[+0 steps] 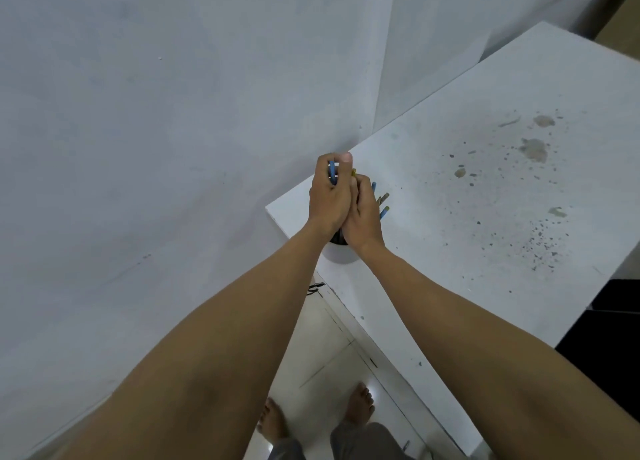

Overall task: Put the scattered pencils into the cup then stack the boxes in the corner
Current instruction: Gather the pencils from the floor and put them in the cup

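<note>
Head camera is showing us gathering slim blue and yellow pencils (381, 203) into one bundle over a round white cup (337, 253) at the near-left corner of the smooth, stain-speckled white surface (485, 217). Our left hand (327, 196) and right hand (363, 213) are pressing together, fingers (323, 168) clenching around the pencil shafts, whose tips are fanning out rightward.
</note>
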